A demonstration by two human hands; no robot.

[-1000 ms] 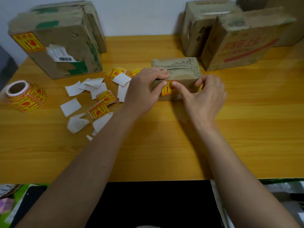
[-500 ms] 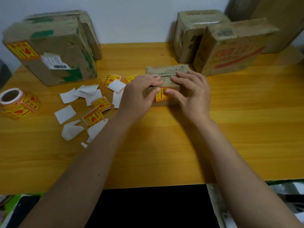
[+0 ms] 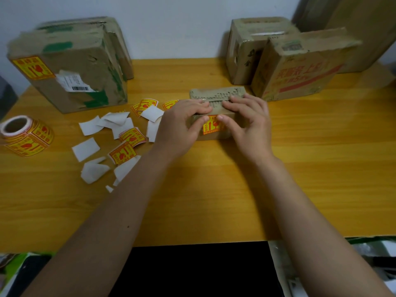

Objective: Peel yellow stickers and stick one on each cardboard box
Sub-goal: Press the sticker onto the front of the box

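A small cardboard box (image 3: 216, 95) lies on the wooden table (image 3: 214, 194) at centre. On its front face is a yellow sticker (image 3: 212, 129). My left hand (image 3: 182, 123) holds the box's left part, fingers over the top and thumb on the sticker's upper left corner. My right hand (image 3: 248, 123) holds the right part the same way, its thumb on the sticker's upper right corner. A sticker roll (image 3: 25, 136) lies at far left. Loose yellow stickers (image 3: 123, 152) lie left of the box.
White backing papers (image 3: 85, 148) are scattered left of my left arm. A large box (image 3: 70, 69) with a yellow sticker (image 3: 32, 67) stands at back left, another behind it. Two boxes (image 3: 300, 67) (image 3: 248, 50) stand at back right against the wall.
My right hand moved from pressing the sticker with a fingertip to lying over the box top. Both thumbs now press the sticker's upper corners. The box stayed in place.
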